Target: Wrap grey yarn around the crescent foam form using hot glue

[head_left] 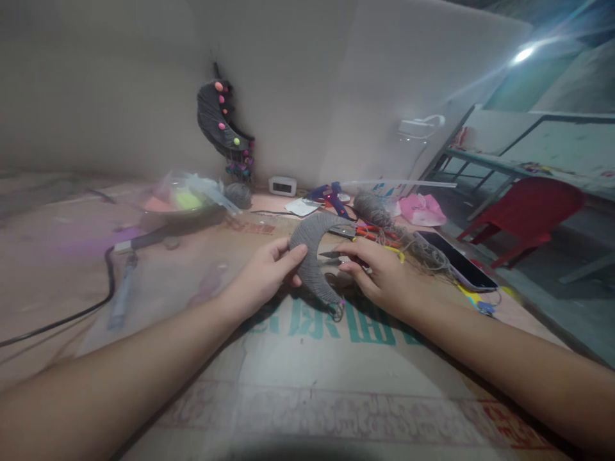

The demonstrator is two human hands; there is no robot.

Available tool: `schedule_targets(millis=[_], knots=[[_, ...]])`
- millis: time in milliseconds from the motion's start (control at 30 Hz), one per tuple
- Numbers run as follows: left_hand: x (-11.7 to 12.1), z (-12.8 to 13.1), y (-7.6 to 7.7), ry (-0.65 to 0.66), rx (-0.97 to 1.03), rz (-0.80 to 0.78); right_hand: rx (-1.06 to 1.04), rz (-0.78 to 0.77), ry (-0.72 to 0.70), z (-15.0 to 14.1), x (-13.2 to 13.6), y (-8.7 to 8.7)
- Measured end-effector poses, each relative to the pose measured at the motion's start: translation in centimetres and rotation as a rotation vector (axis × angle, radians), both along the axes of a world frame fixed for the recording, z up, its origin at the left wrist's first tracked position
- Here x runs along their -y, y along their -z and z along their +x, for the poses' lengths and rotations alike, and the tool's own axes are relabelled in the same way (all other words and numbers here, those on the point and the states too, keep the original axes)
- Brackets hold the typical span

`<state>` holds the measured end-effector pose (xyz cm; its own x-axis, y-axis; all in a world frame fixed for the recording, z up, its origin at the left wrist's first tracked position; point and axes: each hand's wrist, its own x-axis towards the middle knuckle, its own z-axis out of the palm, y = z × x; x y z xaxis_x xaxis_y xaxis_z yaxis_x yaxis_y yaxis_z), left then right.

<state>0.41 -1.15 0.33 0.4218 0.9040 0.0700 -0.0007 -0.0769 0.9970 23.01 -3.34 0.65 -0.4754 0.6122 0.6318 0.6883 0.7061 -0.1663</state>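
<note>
Clearly, the grey crescent [310,262] bows out toward the worktop's left edge and opens toward its right edge. Its long axis runs roughly from the far edge to the near edge of the worktop [48,275]; the upper horn bends rightward, while the lower one points toward the near right corner. It is held over the middle of a printed sheet [288,374]; whether the lower horn touches that sheet, I cannot tell.

The left hand [269,269] grasps the crescent by its outer curve, thumb pressed flat on the front face and fingers tucked behind. The right hand [379,269] pinches a dark pointed tool [330,255] between thumb and fingers, with little gap between them, its tip directed left into the hollow of the crescent. Just what the tool is remains hard to tell.

Close-wound yarn covers the crescent in fine ridges, and a thin curled loop [338,312] hangs at the lower horn. Toward the far edge lies a fuzzy grey yarn bundle [371,208], near a dark blue glue gun [330,195]. A smooth, flat phone [456,259] lies by the right edge. Against the wall, a darker crescent [210,115] carries round pink and yellow-green balls.
</note>
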Motion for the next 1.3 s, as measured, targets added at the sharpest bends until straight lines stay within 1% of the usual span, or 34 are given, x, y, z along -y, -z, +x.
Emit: schedule_targets(millis=[133,267,700,833,933,1033,1200,1233,1300], knots=[[0.1,0.1,-0.2,-0.006,-0.008,0.0,0.084,0.049,-0.037,-0.2,0.1,-0.3],[0.2,0.3,-0.5,-0.015,0.013,-0.009,0.093,0.062,-0.032,-0.4,0.2,-0.5],[0.4,0.3,-0.7,-0.008,0.031,-0.026,0.08,0.025,-0.015,-0.3,0.0,-0.3],[0.4,0.3,-0.6,-0.012,0.034,-0.032,0.044,-0.028,-0.015,-0.4,0.1,-0.3],[0.2,0.4,-0.3,0.001,0.02,-0.034,-0.066,-0.081,0.018,-0.5,0.3,-0.4],[0.0,0.3,0.1,0.038,0.035,-0.048,-0.241,-0.148,0.043,-0.5,0.3,-0.3],[-0.1,0.3,0.4,0.07,0.063,-0.065,-0.649,-0.324,0.155,-0.4,-1.0,0.2],[-0.1,0.2,0.4,0.077,0.062,-0.066,-0.696,-0.368,0.158,-0.4,-1.1,0.1],[-0.1,0.2,0.4,0.101,0.057,-0.076,-0.703,-0.465,0.153,-0.5,-1.2,-0.1]])
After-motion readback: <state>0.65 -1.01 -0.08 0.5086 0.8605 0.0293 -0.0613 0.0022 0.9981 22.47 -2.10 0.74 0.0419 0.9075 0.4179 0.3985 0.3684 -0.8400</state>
